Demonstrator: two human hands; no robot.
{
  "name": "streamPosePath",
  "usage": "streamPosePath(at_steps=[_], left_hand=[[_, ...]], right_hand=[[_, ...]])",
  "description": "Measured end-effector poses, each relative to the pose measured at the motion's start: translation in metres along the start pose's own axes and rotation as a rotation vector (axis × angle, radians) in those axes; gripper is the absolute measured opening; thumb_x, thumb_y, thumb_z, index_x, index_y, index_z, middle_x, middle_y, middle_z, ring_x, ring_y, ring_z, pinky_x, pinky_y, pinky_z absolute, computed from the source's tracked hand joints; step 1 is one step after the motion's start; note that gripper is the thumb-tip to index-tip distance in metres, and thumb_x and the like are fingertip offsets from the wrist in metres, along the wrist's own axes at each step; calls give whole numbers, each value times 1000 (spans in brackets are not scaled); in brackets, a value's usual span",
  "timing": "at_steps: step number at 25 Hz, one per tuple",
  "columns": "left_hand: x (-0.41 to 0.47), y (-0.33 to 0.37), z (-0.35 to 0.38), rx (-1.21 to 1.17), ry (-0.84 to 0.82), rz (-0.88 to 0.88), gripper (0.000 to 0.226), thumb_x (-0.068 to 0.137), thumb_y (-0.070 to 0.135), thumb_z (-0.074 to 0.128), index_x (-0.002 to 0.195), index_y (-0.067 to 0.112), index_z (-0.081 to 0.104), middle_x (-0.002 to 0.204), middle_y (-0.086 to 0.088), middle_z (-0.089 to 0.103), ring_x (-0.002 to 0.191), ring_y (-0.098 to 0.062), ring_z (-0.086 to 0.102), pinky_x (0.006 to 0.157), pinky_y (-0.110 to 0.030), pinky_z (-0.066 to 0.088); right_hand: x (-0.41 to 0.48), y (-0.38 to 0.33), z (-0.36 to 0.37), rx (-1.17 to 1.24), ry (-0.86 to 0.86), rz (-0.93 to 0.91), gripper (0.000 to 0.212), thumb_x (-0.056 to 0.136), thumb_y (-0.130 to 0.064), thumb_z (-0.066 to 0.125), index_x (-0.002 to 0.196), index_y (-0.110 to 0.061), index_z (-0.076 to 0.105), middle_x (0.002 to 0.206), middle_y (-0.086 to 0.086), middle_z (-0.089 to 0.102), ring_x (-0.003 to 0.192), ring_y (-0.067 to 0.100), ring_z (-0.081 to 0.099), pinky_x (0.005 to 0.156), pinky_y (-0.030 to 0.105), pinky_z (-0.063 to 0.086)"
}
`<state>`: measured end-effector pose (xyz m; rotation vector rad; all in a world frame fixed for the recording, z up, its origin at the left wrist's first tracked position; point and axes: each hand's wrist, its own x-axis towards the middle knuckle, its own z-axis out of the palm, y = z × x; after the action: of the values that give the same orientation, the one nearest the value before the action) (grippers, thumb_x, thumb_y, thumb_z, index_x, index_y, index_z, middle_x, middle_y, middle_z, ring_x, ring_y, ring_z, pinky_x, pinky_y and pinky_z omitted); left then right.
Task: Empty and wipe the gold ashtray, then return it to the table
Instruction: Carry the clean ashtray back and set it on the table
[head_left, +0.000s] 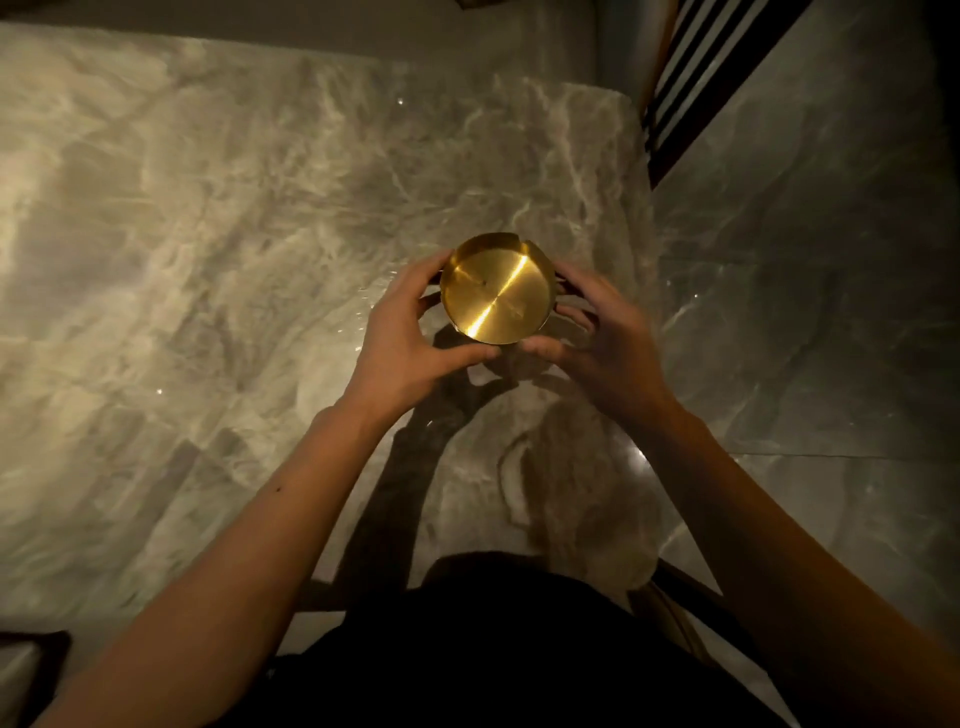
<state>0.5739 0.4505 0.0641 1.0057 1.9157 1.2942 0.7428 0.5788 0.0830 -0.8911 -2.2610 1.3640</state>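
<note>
The round gold ashtray has a shiny brushed inside with one tiny dark speck and notches in its rim. Both of my hands hold it by the sides just above the marble table. My left hand cups its left side, thumb under the near rim. My right hand wraps the right side, fingers curled behind it. Its shadow falls on the marble right below. Whether the base touches the table I cannot tell.
The table's right edge runs close beside my right hand, with a grey marble floor beyond. A dark slatted panel stands at the upper right. A chair frame shows near my body at the lower right.
</note>
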Motion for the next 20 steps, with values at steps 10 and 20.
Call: streamPosePath(at_steps=[10,20], left_hand=[[-51,-7,-82,99,141,-52,96,56,37,91,139,18,47,134,5,52,118,1,52,105,-27,46],[-102,-34,-174,131,344,-160,95,57,33,92,139,20,46,136,1,53,123,-11,52,106,-37,47]], right_hand=[[3,-49,74,112,-146,53,76,70,-25,83,138,-24,48,135,-5,52,124,11,52,106,42,46],[23,-102,175,84,-302,-65,75,70,-24,84,137,-19,50,133,-5,54,123,7,53,105,31,48]])
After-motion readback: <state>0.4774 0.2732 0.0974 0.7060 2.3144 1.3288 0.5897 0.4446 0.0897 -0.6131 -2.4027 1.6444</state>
